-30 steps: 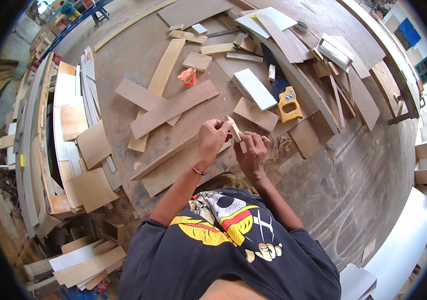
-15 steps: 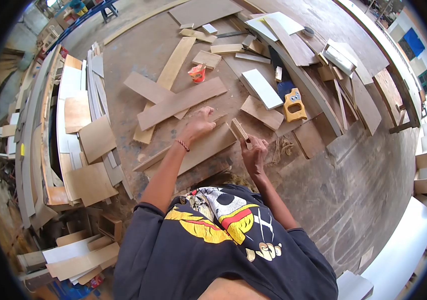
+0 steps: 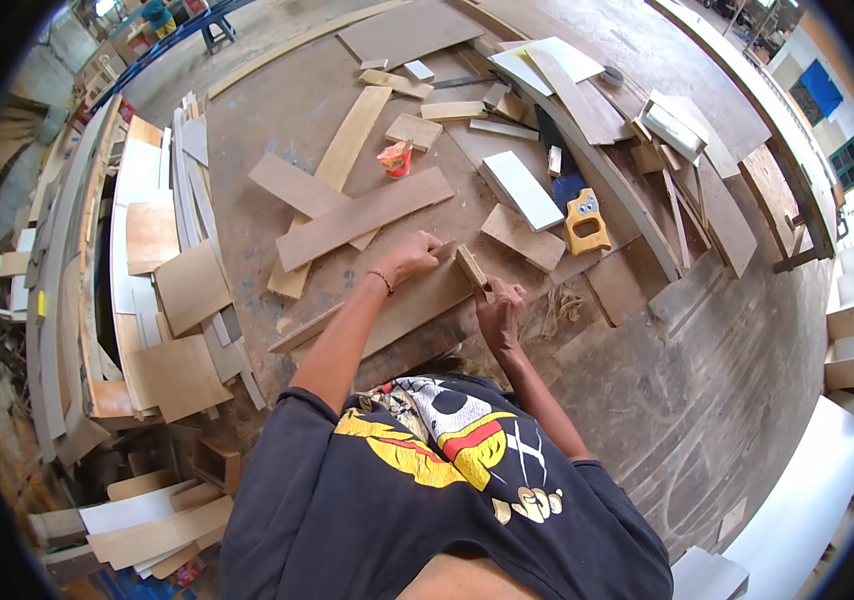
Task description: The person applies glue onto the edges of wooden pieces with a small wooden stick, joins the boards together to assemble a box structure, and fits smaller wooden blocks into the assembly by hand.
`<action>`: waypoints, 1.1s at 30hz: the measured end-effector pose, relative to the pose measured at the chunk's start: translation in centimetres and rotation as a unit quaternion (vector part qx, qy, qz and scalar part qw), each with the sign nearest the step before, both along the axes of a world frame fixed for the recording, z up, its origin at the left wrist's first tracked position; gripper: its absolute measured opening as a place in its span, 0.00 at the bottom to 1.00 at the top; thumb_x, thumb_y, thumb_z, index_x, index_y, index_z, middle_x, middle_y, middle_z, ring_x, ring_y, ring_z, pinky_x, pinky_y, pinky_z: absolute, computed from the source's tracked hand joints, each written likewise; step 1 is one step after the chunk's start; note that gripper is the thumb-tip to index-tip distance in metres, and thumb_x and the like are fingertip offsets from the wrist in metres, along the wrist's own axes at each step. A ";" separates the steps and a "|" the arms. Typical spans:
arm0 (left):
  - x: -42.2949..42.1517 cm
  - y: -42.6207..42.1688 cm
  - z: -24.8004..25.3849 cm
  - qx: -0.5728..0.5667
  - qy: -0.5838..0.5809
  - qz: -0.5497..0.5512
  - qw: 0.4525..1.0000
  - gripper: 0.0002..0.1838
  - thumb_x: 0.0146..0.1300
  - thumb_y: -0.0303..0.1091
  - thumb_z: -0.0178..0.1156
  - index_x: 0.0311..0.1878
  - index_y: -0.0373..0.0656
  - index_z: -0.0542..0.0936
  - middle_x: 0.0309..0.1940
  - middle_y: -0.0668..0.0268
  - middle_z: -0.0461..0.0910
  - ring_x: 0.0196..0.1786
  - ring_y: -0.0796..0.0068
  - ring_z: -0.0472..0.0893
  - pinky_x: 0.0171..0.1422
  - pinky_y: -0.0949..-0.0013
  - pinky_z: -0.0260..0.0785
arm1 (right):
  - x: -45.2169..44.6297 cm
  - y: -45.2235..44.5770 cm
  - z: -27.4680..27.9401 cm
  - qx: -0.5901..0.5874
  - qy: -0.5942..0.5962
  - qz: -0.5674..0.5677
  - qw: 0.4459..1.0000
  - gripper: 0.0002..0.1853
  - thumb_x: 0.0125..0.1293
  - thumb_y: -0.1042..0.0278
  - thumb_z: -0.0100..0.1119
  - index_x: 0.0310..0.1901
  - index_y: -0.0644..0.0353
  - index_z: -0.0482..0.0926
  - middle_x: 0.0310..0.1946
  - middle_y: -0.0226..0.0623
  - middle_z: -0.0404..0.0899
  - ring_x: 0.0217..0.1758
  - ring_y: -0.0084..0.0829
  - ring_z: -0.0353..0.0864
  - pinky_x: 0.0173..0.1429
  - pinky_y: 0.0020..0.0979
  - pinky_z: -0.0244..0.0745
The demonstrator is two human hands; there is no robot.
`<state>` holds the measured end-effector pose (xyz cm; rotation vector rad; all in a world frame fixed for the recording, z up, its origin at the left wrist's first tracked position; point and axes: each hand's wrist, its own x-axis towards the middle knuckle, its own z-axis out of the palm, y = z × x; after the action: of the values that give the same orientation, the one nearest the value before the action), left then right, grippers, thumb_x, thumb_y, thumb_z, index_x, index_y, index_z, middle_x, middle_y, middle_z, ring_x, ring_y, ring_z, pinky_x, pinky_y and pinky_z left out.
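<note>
In front of me lies a long wooden board (image 3: pixel 410 304), with a narrow strip (image 3: pixel 309 328) standing along its far edge. My left hand (image 3: pixel 413 256), a beaded bracelet at its wrist, is closed around the strip's right end. A short wooden block (image 3: pixel 470 267) stands across the right end of the board. My right hand (image 3: pixel 500 308) pinches that block from the near side; whether block and strip touch is hard to make out. Beyond my left hand are two crossed flat boards (image 3: pixel 367 217).
An orange-red cup (image 3: pixel 395 160) stands among offcuts. To the right are a yellow-handled saw (image 3: pixel 585 222), a white-faced block (image 3: pixel 524 190) and wood shavings (image 3: pixel 564 310). Stacked panels (image 3: pixel 179 365) line the left side. A person (image 3: pixel 158 17) is far off at upper left.
My left hand has come down and right, closing on the strip's end. The short block in my right hand has shifted slightly left and down, to the board's end.
</note>
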<state>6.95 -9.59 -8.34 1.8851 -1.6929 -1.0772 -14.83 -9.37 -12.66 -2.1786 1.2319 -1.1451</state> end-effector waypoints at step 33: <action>0.5 -0.1 -0.2 0.070 0.191 -0.010 0.979 0.07 0.39 0.26 0.50 0.25 0.36 0.73 0.20 0.76 0.69 0.26 0.82 0.65 0.28 0.70 0.57 | -1.2 -1.6 -1.1 0.104 0.082 0.134 0.982 0.34 0.40 0.75 0.69 0.55 0.60 0.72 0.44 0.43 0.77 0.47 0.40 0.76 0.52 0.36 0.71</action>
<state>7.44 -9.73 -8.54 1.6088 -1.4502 -1.4914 -15.99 -10.93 -13.78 -2.2274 1.0282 -0.7089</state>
